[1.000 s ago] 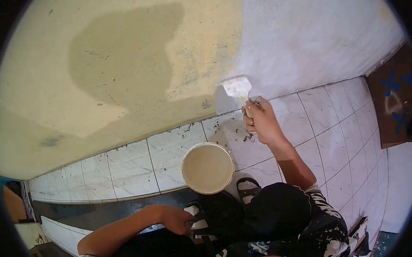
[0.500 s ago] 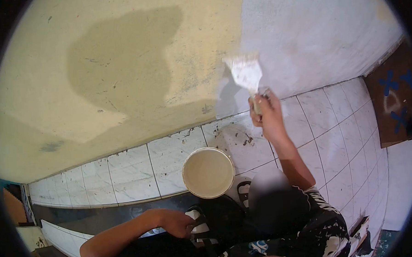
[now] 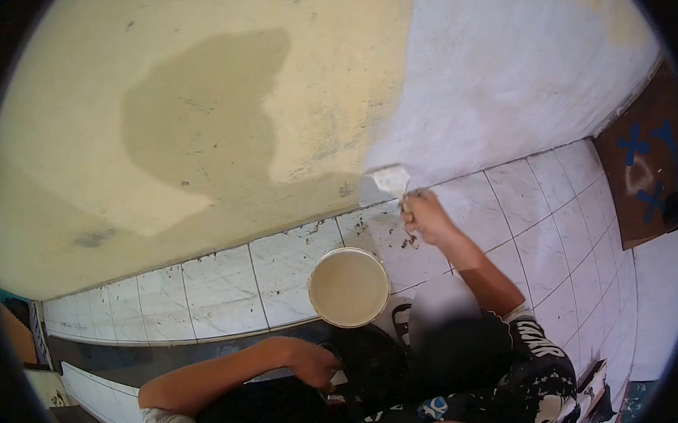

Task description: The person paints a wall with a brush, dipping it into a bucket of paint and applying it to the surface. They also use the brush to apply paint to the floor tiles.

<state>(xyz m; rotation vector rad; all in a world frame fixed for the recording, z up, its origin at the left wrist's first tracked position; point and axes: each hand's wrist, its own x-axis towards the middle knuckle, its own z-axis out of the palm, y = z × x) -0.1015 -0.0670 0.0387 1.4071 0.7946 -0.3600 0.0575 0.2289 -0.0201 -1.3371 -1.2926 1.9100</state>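
Note:
My right hand (image 3: 424, 214) is closed round the handle of a wide paint brush (image 3: 390, 180), whose bristles touch the wall low down, near the floor edge. Around the brush, white paint (image 3: 477, 77) meets the yellow wall (image 3: 333, 76). On the tiles below stands a round bucket (image 3: 349, 287) of pale liquid, just in front of my feet. My left hand (image 3: 314, 366) rests by my knee at the bottom, fingers curled down; what they hold, if anything, is hidden.
White floor tiles (image 3: 221, 292) with dark specks run along the wall's base. At the right leans a brown board (image 3: 644, 175) with blue marks. A dark strip (image 3: 134, 364) crosses the floor at the left. A sandal (image 3: 402, 320) shows beside the bucket.
My right hand and the brush have moved down the wall towards the floor edge. White paint now covers more of the low wall beside the yellow. My left hand has shifted slightly right.

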